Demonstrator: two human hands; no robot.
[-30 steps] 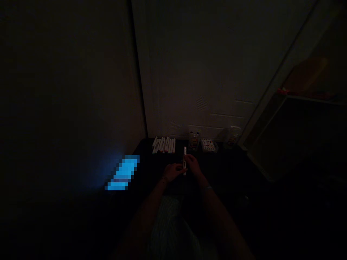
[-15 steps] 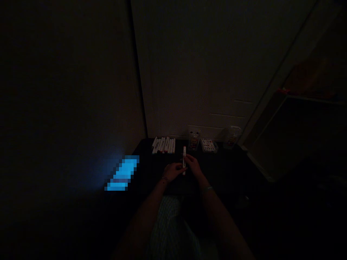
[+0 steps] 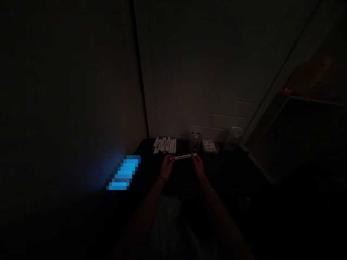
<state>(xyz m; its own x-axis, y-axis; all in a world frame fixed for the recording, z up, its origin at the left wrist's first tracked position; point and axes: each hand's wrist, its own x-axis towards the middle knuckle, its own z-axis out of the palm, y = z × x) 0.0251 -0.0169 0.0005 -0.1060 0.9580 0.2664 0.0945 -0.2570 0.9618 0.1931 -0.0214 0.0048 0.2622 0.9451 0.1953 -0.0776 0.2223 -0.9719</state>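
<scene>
A white marker (image 3: 183,157) with dark print lies crosswise between my hands, its right end slightly higher. My left hand (image 3: 167,165) pinches the left end, and my right hand (image 3: 197,164) pinches the right end. Both sets of fingers are closed on it, though the dim light hides fine detail. Just beyond my left hand, several white markers (image 3: 164,145) lie side by side in a row on the dark table (image 3: 222,173).
Behind the held marker stands a clear plastic package (image 3: 195,140). Right of it lies a clear case with white marker-like ends (image 3: 209,145), then another clear container (image 3: 232,139) by the wall. A blurred bright blue screen (image 3: 124,173) glows at the left.
The marker has turned from upright to crosswise. My hands have moved apart to its two ends and slightly farther forward.
</scene>
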